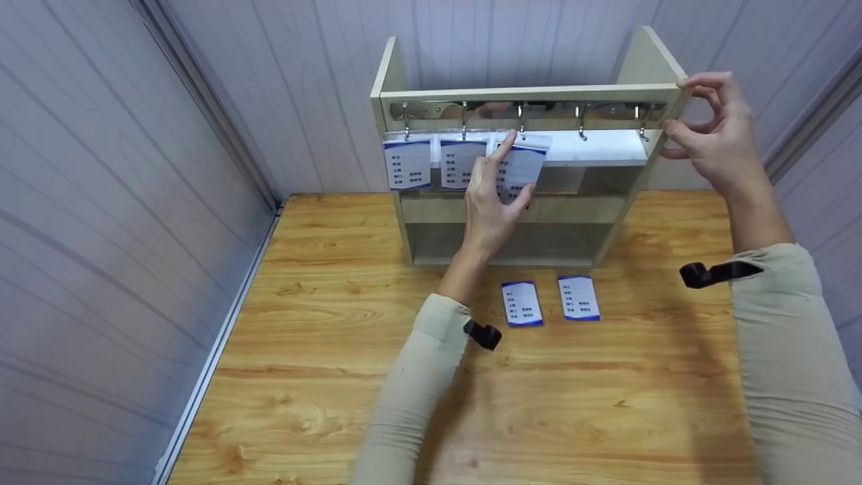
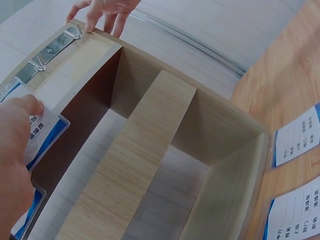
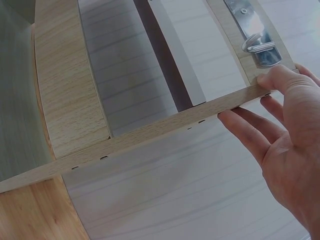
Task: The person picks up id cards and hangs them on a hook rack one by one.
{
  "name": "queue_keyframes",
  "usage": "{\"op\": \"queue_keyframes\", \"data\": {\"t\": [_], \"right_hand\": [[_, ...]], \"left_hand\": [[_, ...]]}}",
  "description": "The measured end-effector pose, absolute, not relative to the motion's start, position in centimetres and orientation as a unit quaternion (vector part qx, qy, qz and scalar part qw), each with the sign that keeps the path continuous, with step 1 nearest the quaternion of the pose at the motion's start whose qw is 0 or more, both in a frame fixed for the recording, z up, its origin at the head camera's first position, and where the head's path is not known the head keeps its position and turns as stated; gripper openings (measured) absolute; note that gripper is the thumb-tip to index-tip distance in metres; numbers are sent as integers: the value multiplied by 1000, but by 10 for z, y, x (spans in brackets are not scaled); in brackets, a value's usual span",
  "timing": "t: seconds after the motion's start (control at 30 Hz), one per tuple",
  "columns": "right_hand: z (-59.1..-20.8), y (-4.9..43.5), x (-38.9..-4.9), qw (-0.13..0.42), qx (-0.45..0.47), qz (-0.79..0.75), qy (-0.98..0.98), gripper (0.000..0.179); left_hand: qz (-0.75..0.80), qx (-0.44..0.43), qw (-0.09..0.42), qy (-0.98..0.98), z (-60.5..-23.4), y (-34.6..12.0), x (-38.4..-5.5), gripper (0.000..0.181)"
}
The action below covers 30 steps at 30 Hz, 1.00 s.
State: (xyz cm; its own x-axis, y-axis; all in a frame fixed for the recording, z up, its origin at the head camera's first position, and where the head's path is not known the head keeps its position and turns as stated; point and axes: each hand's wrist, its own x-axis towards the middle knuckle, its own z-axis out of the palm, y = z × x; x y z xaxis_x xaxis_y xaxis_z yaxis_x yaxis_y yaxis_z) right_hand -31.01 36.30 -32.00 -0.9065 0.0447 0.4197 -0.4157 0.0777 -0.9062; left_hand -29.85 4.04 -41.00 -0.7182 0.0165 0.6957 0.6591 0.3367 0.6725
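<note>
My left hand (image 1: 490,202) holds a white and blue ID badge (image 1: 535,162) in a clear sleeve at the third hook (image 1: 522,114) of a metal hook strip. The badge leans slightly, its index finger side near the hook and the thumb low on its right edge. Two similar badges, one at the far left (image 1: 408,165) and one partly behind the hand (image 1: 452,162), hang from the first two hooks. With thumb and fingers, my right hand (image 1: 724,135) grips the right side panel (image 3: 165,125) of the wooden shelf unit (image 1: 515,210), near its upper front corner.
Two more badges, a left one (image 1: 521,304) and a right one (image 1: 579,298), lie face up on the wood-grain table (image 1: 323,350) before the shelf. Two bare hooks, one (image 1: 582,124) and another (image 1: 643,124), are at the strip's right. Panelled walls (image 1: 101,168) enclose the table.
</note>
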Motion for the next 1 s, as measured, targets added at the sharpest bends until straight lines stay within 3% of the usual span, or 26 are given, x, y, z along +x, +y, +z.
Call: {"op": "queue_keyframes", "data": {"t": [0.67,1.0], "right_hand": [[-321,366,-312,168,134,695,-686,53],[-322,363,-314,169,132,691,-690,53]], "left_hand": [[-477,-169,327,-798,-415,53,-303,66],[-460,-128,309,-823,-415,56,-305,70]]}}
